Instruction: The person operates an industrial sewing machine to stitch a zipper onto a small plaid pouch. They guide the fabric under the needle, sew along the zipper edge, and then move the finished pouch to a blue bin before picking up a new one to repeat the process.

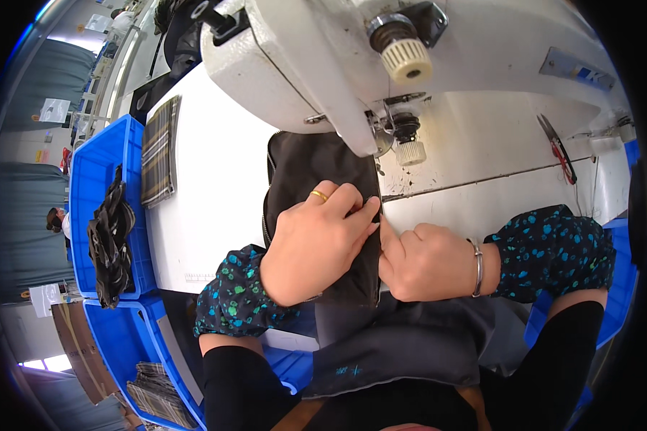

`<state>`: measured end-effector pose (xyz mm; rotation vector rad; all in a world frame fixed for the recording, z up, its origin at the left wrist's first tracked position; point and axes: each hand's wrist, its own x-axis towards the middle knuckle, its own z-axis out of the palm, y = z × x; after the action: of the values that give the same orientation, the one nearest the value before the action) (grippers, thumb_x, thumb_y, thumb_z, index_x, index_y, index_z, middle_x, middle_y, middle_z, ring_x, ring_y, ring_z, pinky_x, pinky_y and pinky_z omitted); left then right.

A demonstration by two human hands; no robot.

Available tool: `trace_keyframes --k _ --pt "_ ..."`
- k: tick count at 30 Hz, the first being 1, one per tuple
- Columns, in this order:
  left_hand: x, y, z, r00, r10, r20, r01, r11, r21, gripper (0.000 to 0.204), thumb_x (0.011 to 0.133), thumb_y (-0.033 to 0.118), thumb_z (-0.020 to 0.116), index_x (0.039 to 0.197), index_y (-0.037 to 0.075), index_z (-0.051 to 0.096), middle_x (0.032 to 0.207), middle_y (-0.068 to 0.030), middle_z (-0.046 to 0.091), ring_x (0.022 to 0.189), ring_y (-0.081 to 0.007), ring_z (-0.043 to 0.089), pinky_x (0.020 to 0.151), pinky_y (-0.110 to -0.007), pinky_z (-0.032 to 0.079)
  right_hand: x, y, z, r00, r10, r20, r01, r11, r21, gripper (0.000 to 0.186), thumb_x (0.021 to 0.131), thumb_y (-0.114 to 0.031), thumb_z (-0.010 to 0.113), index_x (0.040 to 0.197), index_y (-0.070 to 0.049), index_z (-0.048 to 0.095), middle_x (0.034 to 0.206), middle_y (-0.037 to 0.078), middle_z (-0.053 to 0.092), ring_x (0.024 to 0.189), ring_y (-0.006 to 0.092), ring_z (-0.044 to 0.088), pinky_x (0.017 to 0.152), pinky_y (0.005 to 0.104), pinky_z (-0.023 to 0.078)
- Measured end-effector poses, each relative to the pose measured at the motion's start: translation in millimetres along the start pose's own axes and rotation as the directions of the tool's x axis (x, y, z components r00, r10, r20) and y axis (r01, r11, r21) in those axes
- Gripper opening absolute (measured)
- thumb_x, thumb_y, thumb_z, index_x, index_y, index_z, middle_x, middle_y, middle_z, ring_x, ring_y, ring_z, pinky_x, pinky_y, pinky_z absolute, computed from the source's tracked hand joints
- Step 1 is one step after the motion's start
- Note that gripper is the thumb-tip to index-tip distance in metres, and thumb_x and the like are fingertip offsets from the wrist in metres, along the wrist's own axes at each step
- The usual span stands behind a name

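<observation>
A black fabric piece with zippers (309, 161) lies under the foot of a white sewing machine (291, 65). My left hand (313, 244) rests on the fabric, fingers curled with thumb and fingertips gripping near its right edge. Just to the right, my right hand (428, 262) pinches the same edge, its fingertips close against the left hand's. The part between the fingertips is partly hidden. A dark grey cloth (402, 352) lies below my hands.
Blue bins (133, 215) stand at the left, holding black pieces (111, 237) and plaid cloth (158, 395). Folded plaid fabric (158, 151) lies on the white table (208, 230). Red-handled scissors (562, 159) lie at right, above another blue bin (618, 302). People (56, 219) sit far left.
</observation>
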<state>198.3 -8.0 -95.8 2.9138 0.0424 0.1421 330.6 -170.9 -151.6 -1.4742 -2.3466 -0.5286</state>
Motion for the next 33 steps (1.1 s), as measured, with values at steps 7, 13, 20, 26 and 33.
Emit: trace_keyframes --k 7,13,20,26,33 --pt "-9.5 6.3 -1.0 0.998 0.048 0.045 -0.050 0.997 0.056 0.033 0.082 0.011 0.069 0.114 0.001 0.072 0.104 -0.0050 0.062 0.098 -0.0229 0.064 0.069 -0.033 0.058 -1.4 -3.9 -2.7 1.000 -0.006 0.005 0.006 1.000 -0.009 0.023 0.069 -0.021 0.065 0.065 0.002 0.066 0.090 0.039 0.071 0.051 0.0173 0.059 0.045 0.0277 0.043" --pt "-12.9 13.0 -2.3 0.997 0.053 0.063 -0.056 0.997 0.044 0.040 0.080 0.008 0.066 0.119 -0.003 0.069 0.114 -0.0098 0.061 0.105 -0.0267 0.064 0.079 -0.034 0.059 -0.3 -1.1 -1.6 0.997 -0.052 -0.048 0.052 0.999 0.004 0.025 0.071 -0.020 0.064 0.070 0.004 0.069 0.088 0.037 0.071 0.054 0.0187 0.063 0.046 0.0271 0.044" --pt "-15.1 16.7 2.4 0.998 0.026 0.054 -0.030 0.997 0.070 0.043 0.079 0.009 0.065 0.120 -0.004 0.068 0.127 -0.0134 0.061 0.114 -0.0297 0.063 0.085 -0.034 0.059 -0.8 -0.3 0.8 0.995 -0.061 -0.078 0.064 0.997 0.043 0.026 0.071 -0.021 0.064 0.072 0.004 0.070 0.085 0.035 0.071 0.054 0.0191 0.064 0.045 0.0270 0.044" --pt "-17.0 16.5 11.0 0.999 0.036 -0.003 -0.035 0.997 0.066 0.045 0.076 0.007 0.067 0.120 -0.003 0.069 0.130 -0.0140 0.062 0.116 -0.0303 0.064 0.087 -0.036 0.059 -0.4 0.3 -0.4 0.997 -0.063 -0.052 0.065 0.997 0.047 0.025 0.071 -0.021 0.064 0.069 0.003 0.069 0.084 0.035 0.071 0.052 0.0187 0.062 0.043 0.0273 0.043" --pt "-12.5 15.1 12.5 0.998 0.031 -0.053 -0.028 0.998 0.054 0.045 0.073 0.005 0.070 0.118 0.000 0.071 0.125 -0.0110 0.067 0.111 -0.0293 0.067 0.089 -0.039 0.059 -0.3 1.4 2.6 0.996 -0.055 -0.073 0.056 0.998 0.023 0.023 0.071 -0.021 0.063 0.069 0.002 0.068 0.086 0.037 0.071 0.050 0.0183 0.060 0.043 0.0279 0.042"
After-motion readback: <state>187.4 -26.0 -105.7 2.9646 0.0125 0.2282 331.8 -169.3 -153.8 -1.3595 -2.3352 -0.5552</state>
